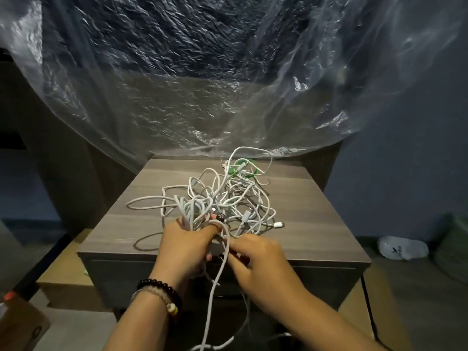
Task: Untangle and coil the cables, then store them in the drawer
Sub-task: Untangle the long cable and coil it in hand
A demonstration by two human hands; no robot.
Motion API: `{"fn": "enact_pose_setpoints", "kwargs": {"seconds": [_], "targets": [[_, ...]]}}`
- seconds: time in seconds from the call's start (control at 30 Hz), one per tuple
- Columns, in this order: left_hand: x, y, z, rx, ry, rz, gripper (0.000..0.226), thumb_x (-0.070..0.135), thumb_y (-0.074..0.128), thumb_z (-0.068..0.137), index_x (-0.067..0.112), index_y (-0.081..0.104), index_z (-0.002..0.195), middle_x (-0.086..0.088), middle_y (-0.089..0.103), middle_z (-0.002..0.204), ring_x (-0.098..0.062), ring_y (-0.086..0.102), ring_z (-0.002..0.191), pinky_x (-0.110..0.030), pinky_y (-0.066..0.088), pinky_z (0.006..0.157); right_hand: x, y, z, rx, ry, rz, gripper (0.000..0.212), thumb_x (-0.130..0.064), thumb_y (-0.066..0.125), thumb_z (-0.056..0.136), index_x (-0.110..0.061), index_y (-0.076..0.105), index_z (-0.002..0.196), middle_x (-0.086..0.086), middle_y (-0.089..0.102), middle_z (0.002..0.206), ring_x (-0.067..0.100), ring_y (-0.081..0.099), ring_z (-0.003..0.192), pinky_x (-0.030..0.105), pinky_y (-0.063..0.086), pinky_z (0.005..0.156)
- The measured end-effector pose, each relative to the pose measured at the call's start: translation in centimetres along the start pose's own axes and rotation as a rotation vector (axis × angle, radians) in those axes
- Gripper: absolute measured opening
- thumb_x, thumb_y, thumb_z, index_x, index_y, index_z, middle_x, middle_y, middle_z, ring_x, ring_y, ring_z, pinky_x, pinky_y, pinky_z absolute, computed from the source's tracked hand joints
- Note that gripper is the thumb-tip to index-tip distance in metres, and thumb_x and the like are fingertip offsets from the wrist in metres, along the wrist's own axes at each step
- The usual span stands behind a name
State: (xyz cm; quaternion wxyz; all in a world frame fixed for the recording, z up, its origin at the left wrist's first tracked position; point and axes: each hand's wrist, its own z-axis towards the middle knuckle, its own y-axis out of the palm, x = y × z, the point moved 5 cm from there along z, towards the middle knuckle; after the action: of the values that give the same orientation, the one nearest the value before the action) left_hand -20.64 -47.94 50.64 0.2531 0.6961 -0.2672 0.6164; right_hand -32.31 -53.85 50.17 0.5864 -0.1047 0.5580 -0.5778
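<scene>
Clear plastic sheeting (pixel 228 79) is hanging behind the wooden cabinet (pixel 316 214), whose drawer (pixel 326 282) is sitting closed just below both hands, so storing is not yet possible. The tangle of white cables (pixel 228 198) is lying on the cabinet top, spreading away beyond the grip. The left hand (pixel 184 247) is clutching a gathered bunch of loops, probably anchoring it, while the right hand (pixel 255 257), just beside it, is pinching one strand (pixel 220 274) that is trailing downward, seemingly to draw it free.

Your cable tangle (pixel 222 198) is lying mid-frame on the cabinet top (pixel 316 224), plastic sheeting (pixel 177 97) hanging above it, your hands (pixel 187 247) at its lower edge.
</scene>
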Motion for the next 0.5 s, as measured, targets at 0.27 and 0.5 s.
{"fn": "enact_pose_setpoints", "kwargs": {"seconds": [0.27, 0.5], "targets": [[0.3, -0.8, 0.5, -0.026, -0.047, 0.037, 0.011, 0.009, 0.072, 0.08, 0.011, 0.062, 0.075, -0.007, 0.056, 0.055, -0.013, 0.042, 0.037, -0.017, 0.036, 0.033, 2.0, -6.5, 4.5, 0.237, -0.218, -0.027, 0.03, -0.029, 0.065, 0.083, -0.025, 0.068, 0.113, -0.009, 0.06, 0.105, 0.005, 0.062, 0.077, 0.017, 0.05, 0.07], [0.6, -1.0, 1.1, -0.061, -0.012, -0.007, 0.014, 0.002, 0.063, 0.086, 0.009, 0.066, 0.075, 0.0, 0.052, 0.041, -0.01, 0.042, 0.032, -0.016, 0.035, 0.033, 1.6, -3.9, 10.4, -0.013, -0.534, -0.327, 0.038, -0.042, 0.047, 0.089, -0.017, 0.075, 0.091, -0.002, 0.066, 0.079, 0.017, 0.061, 0.067, 0.033, 0.051, 0.052]]}}
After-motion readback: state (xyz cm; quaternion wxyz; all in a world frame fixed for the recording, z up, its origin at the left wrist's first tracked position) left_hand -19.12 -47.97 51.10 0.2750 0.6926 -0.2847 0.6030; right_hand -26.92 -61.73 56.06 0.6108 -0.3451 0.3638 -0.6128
